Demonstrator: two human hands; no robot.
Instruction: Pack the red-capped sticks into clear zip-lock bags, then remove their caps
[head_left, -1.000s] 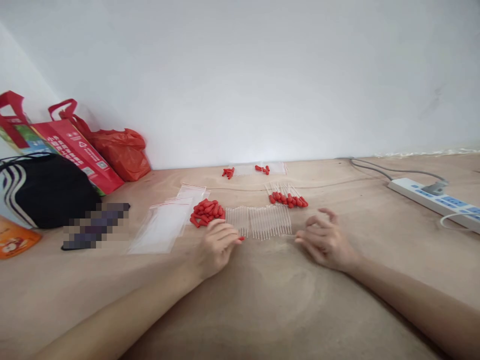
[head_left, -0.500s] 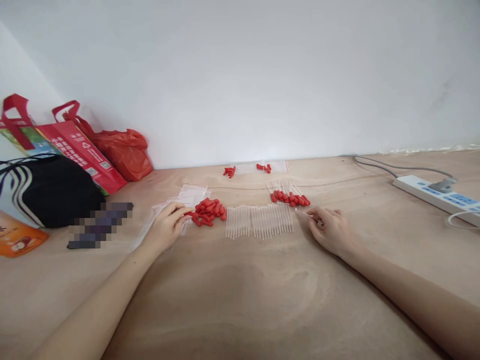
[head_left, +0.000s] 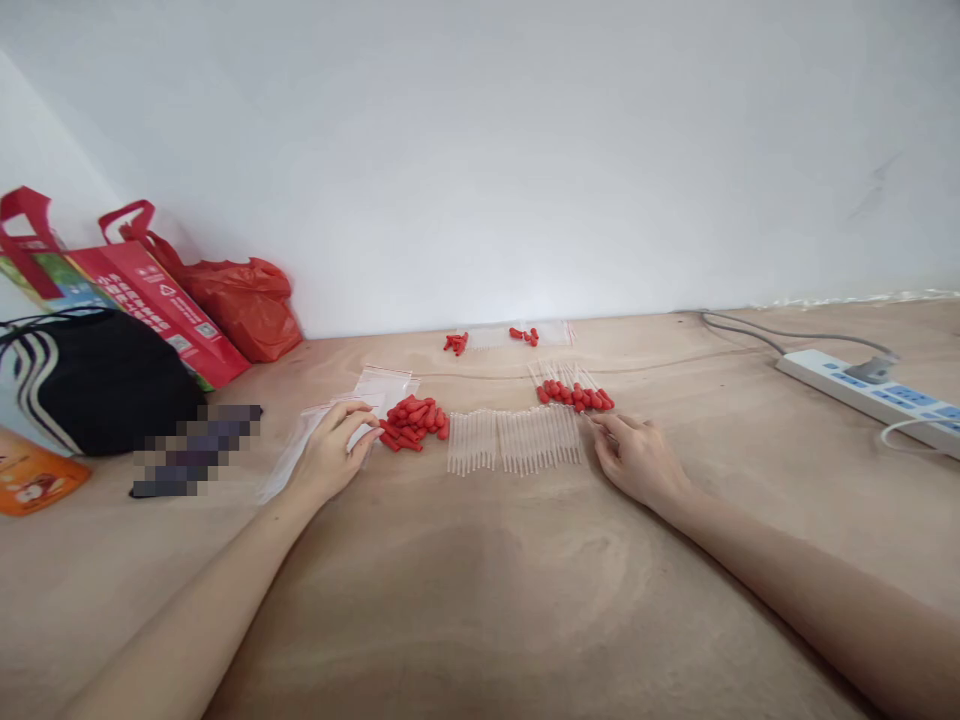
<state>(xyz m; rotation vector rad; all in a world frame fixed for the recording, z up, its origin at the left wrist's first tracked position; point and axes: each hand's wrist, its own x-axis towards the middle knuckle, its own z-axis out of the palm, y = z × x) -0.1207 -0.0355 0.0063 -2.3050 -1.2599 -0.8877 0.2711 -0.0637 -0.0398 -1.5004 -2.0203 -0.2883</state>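
A row of clear thin tubes [head_left: 517, 440] lies on the wooden tabletop [head_left: 480, 600] between my hands. My left hand [head_left: 331, 452] rests on a stack of small clear zip bags [head_left: 360, 400], fingers curled, its fingertips close to a pile of red rubber caps [head_left: 414, 418]. My right hand [head_left: 637, 455] lies at the right end of the tube row, fingers pressed together at a tube's tip; what they hold is too small to make out. A bunch of capped tubes [head_left: 574, 392] lies just beyond it.
Red shopping bags [head_left: 154, 290], a red plastic bag [head_left: 244, 300] and a black bag [head_left: 90, 375] stand at the left against the wall. A white power strip [head_left: 870, 400] with cables lies at the right. More bagged red-capped pieces [head_left: 510, 337] sit by the wall.
My left hand moved left from the tube row to the zip bags beside the red caps. My right hand slid forward to the right end of the tube row.
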